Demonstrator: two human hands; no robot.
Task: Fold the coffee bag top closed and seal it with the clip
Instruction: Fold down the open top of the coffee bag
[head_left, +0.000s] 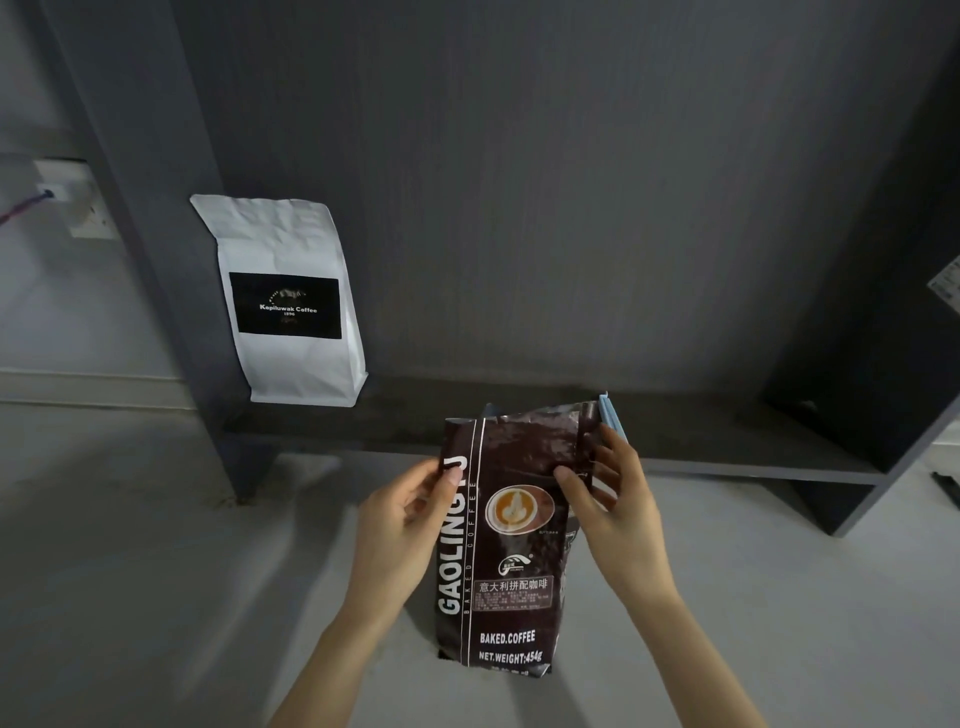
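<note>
Coffee bag (506, 540) stands at lower centre on the floor, our left hand (402, 525) pinching its edge, our right hand (610, 499) pinching its top corner with the blue clip (613, 418); we risk tipping it or dropping the clip.

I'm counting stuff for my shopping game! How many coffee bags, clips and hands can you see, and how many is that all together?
Coffee bags: 2, the dark bag held in both hands and the white bag standing on the shelf.
Clips: 1, the blue clip at the dark bag's top right corner.
Hands: 2, the left hand and the right hand.
Total: 5.
</note>
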